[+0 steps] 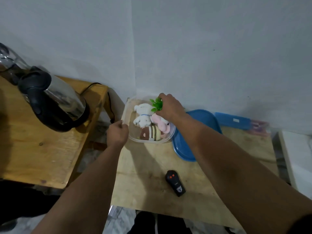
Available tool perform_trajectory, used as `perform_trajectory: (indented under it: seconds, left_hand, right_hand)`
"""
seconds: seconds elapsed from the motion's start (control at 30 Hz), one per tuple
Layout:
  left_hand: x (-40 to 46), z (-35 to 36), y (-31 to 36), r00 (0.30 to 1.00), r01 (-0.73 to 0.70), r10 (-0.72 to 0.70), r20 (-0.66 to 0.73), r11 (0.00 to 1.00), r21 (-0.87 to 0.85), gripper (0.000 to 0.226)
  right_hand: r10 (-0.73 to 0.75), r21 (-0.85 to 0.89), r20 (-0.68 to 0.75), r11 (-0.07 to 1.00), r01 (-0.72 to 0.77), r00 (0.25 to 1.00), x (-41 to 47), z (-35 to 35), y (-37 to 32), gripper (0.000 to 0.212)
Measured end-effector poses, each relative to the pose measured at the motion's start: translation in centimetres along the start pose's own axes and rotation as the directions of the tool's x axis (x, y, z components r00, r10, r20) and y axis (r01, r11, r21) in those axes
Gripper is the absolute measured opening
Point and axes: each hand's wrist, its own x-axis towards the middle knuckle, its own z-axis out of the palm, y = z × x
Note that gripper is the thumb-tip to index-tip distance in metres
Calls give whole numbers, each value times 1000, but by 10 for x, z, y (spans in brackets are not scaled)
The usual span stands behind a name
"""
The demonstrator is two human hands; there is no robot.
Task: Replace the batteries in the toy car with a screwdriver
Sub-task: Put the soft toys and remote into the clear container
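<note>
A clear plastic tub (pixel 135 139) stands at the far left of a low wooden table (pixel 148 166). Inside lie a white plush toy (pixel 143 115), a pink plush (pixel 159 123) and a brown striped plush (pixel 149 133). My left hand (pixel 117 134) grips the tub's near-left rim. My right hand (pixel 169 107) reaches into the tub and closes on a green plastic leafy sprig (pixel 156 104). A black remote control (pixel 175 182) with two orange buttons lies on the table near the front. No toy car, screwdriver or batteries show.
A blue lid (pixel 202 120) lies right of the tub, with a blue flat box (pixel 233 120) behind it against the wall. A steel electric kettle (pixel 55 100) stands on a higher wooden table (pixel 33 149) at the left. A white block (pixel 297 152) sits at the far right.
</note>
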Motion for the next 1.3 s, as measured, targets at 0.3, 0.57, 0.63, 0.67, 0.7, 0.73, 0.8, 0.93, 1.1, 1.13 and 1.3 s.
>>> perform_trajectory:
  seconds: [0.3, 0.57, 0.63, 0.67, 0.7, 0.73, 0.8, 0.93, 1.1, 1.13, 1.3]
  left_hand:
    - [5, 9, -3, 998, -26, 25, -65, 999, -23, 30]
    - [15, 3, -4, 999, 35, -33, 35, 997, -69, 35]
    - [16, -1, -1, 993, 64, -55, 102, 994, -89, 42]
    - [16, -4, 1, 991, 65, -55, 123, 995, -80, 47]
    - [16, -6, 2, 988, 64, -54, 143, 996, -67, 50]
    - [18, -7, 2, 986, 59, -48, 159, 996, -62, 51]
    - [21, -10, 1, 981, 62, -51, 188, 997, -54, 53]
    - [35, -6, -5, 973, 83, -74, 219, 996, -32, 56]
    - [39, -3, -11, 971, 104, -85, 223, 992, -77, 59]
    - [38, -3, -11, 971, 106, -86, 222, 991, -81, 58]
    - [31, -5, -8, 976, 92, -75, 207, 993, -73, 58]
  right_hand:
    - [-123, -522, 66, 842, 139, 990, 11, 48, 3, 47]
    - [-77, -517, 131, 845, 135, 988, 2, 20, -1, 52]
    - [-132, -439, 4, 891, 120, 991, -12, 5, -2, 52]
    - [-150, -373, -77, 921, 111, 986, -24, -3, -4, 48]
    - [-164, -301, -154, 947, 112, 974, -37, -8, -5, 41]
    - [-174, -232, -213, 965, 124, 961, -52, -12, -5, 33]
    - [-169, -130, -225, 981, 143, 960, -86, -14, -3, 21]
    - [-110, -117, -37, 988, 105, 993, -150, 10, 6, 17]
    - [6, -129, 182, 992, 18, 983, -205, 53, 17, 38]
    - [42, -151, 236, 989, -6, 971, -212, 60, 19, 46]
    - [176, -220, 368, 971, -99, 913, -228, 96, 31, 68]
